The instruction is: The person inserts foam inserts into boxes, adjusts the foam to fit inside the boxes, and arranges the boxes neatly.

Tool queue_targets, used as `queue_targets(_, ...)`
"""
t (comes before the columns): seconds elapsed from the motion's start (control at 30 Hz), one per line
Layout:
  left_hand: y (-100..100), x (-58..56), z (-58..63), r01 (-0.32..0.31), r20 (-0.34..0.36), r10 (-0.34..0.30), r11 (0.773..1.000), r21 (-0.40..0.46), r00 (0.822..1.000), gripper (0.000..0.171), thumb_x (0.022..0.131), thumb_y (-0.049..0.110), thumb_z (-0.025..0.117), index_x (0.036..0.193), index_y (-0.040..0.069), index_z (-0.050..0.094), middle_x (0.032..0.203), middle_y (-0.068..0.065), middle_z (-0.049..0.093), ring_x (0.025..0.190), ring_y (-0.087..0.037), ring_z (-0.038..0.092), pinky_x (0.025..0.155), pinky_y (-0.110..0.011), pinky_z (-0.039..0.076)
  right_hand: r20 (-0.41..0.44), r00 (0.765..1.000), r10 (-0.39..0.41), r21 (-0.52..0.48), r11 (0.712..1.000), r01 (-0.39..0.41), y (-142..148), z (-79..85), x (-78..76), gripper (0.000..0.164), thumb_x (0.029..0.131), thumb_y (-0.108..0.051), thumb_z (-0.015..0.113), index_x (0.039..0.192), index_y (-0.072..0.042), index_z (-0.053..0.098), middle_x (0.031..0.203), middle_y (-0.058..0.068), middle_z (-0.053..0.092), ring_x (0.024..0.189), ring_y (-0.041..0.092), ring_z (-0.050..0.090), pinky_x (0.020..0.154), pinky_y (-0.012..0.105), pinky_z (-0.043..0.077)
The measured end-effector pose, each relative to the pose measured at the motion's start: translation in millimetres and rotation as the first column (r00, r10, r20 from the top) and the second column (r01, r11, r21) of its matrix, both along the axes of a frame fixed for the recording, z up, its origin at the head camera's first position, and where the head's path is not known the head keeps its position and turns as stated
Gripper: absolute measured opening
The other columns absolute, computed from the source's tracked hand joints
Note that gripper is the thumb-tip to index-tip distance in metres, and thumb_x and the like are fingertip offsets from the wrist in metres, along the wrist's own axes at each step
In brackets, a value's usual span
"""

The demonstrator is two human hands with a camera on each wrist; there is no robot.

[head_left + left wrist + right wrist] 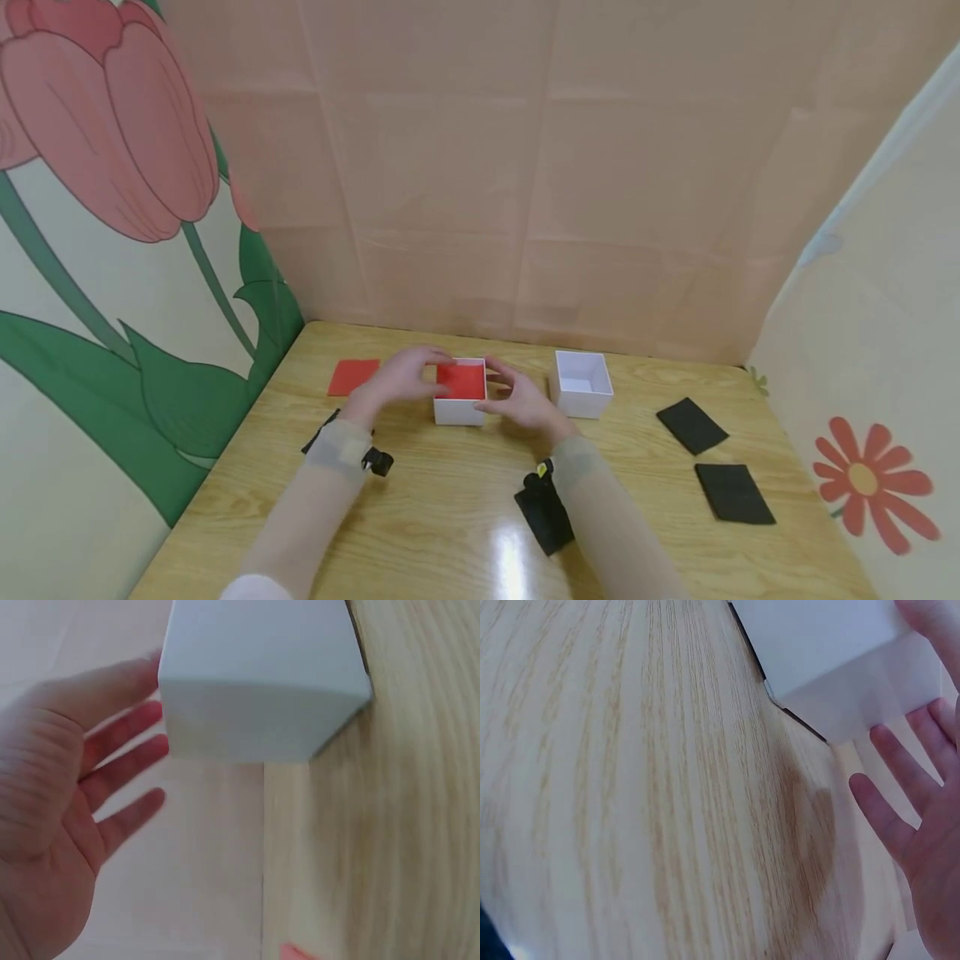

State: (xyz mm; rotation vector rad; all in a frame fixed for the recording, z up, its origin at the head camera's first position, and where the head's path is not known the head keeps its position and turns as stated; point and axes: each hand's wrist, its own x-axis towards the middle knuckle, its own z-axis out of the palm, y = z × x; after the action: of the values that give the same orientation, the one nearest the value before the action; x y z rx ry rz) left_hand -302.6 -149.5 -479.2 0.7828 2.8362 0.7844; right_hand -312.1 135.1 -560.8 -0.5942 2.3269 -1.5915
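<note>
A white square box [460, 412] stands on the table, with a flat red piece [467, 382] filling its open top. My left hand [408, 375] is at the box's left rim, its fingers reaching over the red piece. In the left wrist view its fingers are spread and nearly straight, and the thumb's tip meets the box's upper edge. My right hand [525, 404] is at the right side, thumb by the front corner and fingers extended behind. The right wrist view shows these fingers loosely straight beside the box wall [870, 694]. Neither hand curls round the box.
To the right stands a second white box [583, 396], open-topped. A red square [352, 377] lies left. Black squares [692, 426] [734, 493] lie at the right, another black piece [545, 517] by my right forearm. A dark piece is partly hidden under my left wrist.
</note>
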Motion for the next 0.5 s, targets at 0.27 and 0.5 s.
queue_targets(0.27,-57.1,13.1,-12.1,-0.043,-0.114,0.068,0.976,0.212,0.991,0.057,0.093,0.024,0.087,0.146,0.013,0.067,0.152,-0.009,0.061,0.143,-0.034,0.053,0.118,-0.057,0.042,-0.021,1.0,0.008,0.009,1.0,-0.007,-1.0,3.0,0.8,0.101,0.086,-0.039,0.092,0.169,-0.023,0.036,0.164,0.0,0.047,0.144,0.034,0.051,0.116,0.051,0.048)
queue_targets(0.5,-109.8,7.2,-37.0,-0.077,-0.088,0.098,0.971,0.224,0.991,0.066,0.088,0.011,0.089,0.146,0.0,0.061,0.154,-0.021,0.056,0.145,-0.042,0.049,0.121,-0.061,0.037,-0.013,1.0,0.004,0.022,1.0,-0.004,0.0,2.4,-0.4,0.101,0.086,-0.039,0.092,0.169,-0.029,0.035,0.166,-0.004,0.044,0.145,0.033,0.05,0.114,0.05,0.05)
